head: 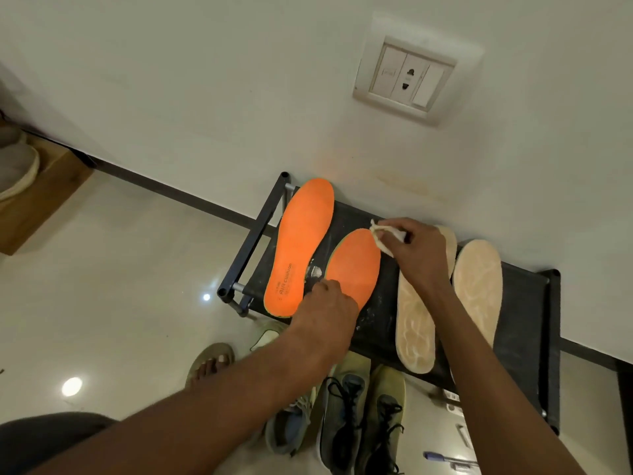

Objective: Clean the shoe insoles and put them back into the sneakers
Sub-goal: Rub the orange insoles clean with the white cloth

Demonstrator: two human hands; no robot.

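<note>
- The left hand (327, 305) covers the heel end of the second orange insole (354, 265). Fingers are curled down onto it, pinning it to the rack (524, 303).
- The right hand (419, 250) pinches a whitish cloth (385, 238) at that insole's toe edge. Most of the cloth is hidden under the fingers.
- The first orange insole (301, 245) lies flat on the left of the rack, with print near the heel that's hard to read fully.
- Two beige insoles on the right: the near one (412, 323) is partly behind the right arm, the far one (478, 289) is just beside it.
- The sneakers (359, 416) sit on the floor (120, 286) below the rack, partly blocked by the arms. Can't see inside them.
- A sandalled foot (212, 363) shows by the left arm.
- There's a socket plate (407, 80) on the wall.
</note>
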